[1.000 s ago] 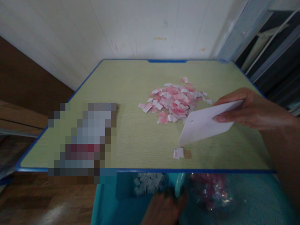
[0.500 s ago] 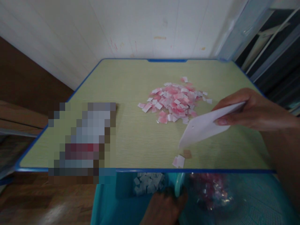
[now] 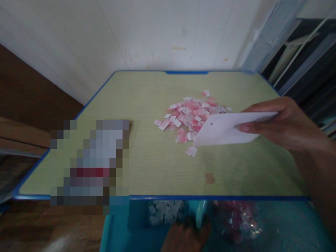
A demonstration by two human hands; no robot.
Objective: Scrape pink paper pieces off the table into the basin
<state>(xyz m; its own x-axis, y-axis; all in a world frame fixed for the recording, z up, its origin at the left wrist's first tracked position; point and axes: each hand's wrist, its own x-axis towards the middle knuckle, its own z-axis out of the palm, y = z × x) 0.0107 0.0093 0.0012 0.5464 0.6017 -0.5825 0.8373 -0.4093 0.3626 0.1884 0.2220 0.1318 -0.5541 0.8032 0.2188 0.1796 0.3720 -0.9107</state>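
My right hand (image 3: 280, 120) is closed on a flat white plastic card (image 3: 228, 127) with a small hole near one corner. The card is tilted over the right side of a pile of small pink and white squares (image 3: 187, 113) on the table. Two loose squares (image 3: 192, 151) lie just in front of the pile, near the card's left corner. Below the table's front edge, my left hand (image 3: 187, 233) is closed around the pale turquoise rim (image 3: 201, 214) of a container. Its fingers are partly in shadow.
The yellowish table (image 3: 147, 175) has a blue edge and a brownish patch (image 3: 210, 177). A blurred-out object (image 3: 102, 154) lies at left. Under the front edge, a teal bin (image 3: 115, 231) holds whitish squares (image 3: 166, 211) and shiny clear plastic with pink contents (image 3: 240, 220).
My right hand has swung the card away from the front edge to the pile, and the two loose squares have shifted towards the pile. My left hand stays by the rim.
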